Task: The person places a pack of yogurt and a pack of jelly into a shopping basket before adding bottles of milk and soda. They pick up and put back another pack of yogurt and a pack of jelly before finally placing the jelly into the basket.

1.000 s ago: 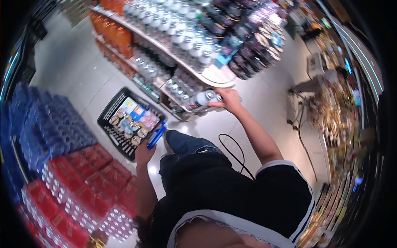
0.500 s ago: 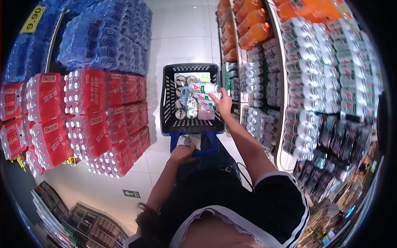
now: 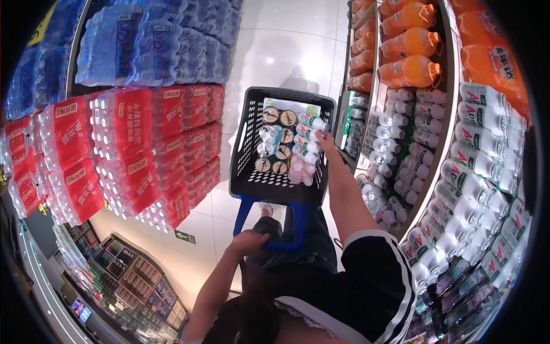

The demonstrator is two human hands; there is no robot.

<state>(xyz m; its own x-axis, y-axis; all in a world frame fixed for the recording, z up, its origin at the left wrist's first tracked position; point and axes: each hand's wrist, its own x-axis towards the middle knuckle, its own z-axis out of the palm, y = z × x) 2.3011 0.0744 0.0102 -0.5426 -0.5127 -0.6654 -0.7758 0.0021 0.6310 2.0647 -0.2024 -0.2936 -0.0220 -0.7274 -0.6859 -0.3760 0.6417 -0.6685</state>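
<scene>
My left hand (image 3: 250, 242) is closed around the left part of the blue handle (image 3: 282, 246) of a black shopping basket cart. My right hand (image 3: 325, 140) is at the basket's right inner side, its fingers curled at the cap end of a pack of white drink bottles (image 3: 306, 140) with red and green lettering. The fingertips are partly hidden. Inside the black basket (image 3: 250, 182), several round-topped cans (image 3: 271, 115) lie left of the white bottles. A clear pack with a blue label (image 3: 271, 140) rests over the cans, and a pinkish pack (image 3: 301, 171) sits below the white bottles.
Stacked red-wrapped bottle packs (image 3: 126, 123) and blue bottle packs (image 3: 154, 49) line the left. Shelves on the right hold orange soda bottles (image 3: 409, 71) and more white bottles (image 3: 478, 123). The basket's right edge is close to the shelf; tiled floor (image 3: 275, 51) runs ahead.
My right hand has lowered the white bottle pack into the basket, where it lies beside the cans. The shelves and basket have shifted in view; my left hand stays on the handle.
</scene>
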